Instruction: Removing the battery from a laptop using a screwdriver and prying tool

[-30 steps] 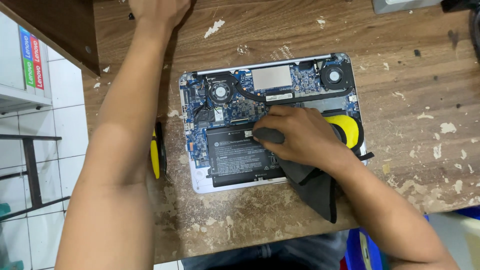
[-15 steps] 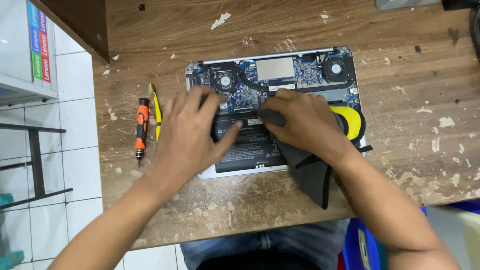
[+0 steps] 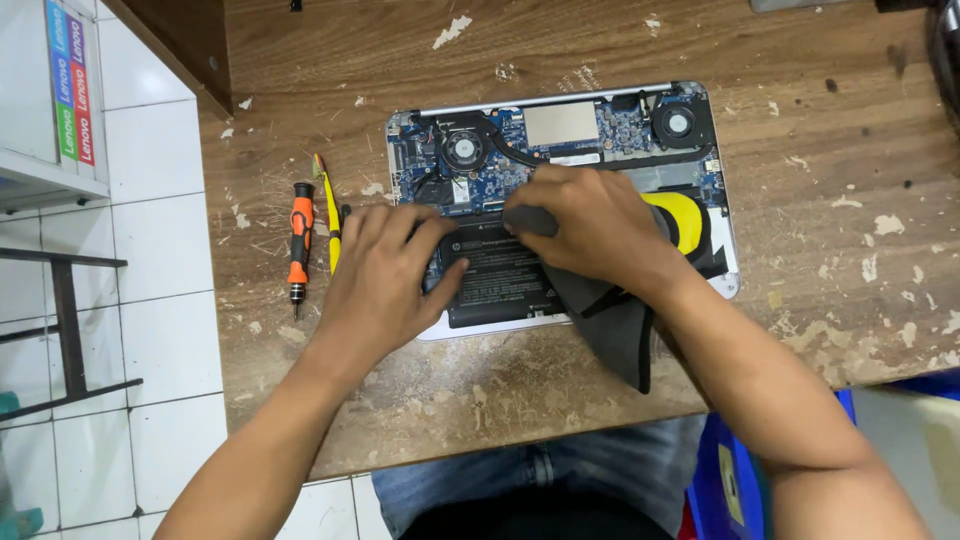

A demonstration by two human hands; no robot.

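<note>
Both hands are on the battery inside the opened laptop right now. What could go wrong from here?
1. The left hand and right hand press on the black battery; prying or flexing it might damage the pack.
2. The grey cloth under the right hand could snag parts on the exposed blue circuit board.
3. The orange screwdriver lies near the worn table's left edge and may roll off.

Worn wooden table (image 3: pixel 330 60), brown top scuffed, with pale flecks and chipped patches scattered across it, densest toward the near right edge. Floor (image 3: pixel 160 330) of white square tiles with dark grout runs along the left; a dark metal frame (image 3: pixel 65 300) stands on it, and a white shelf unit (image 3: pixel 40 150) sits at upper left. Light is even and bright, shadows soft.
</note>
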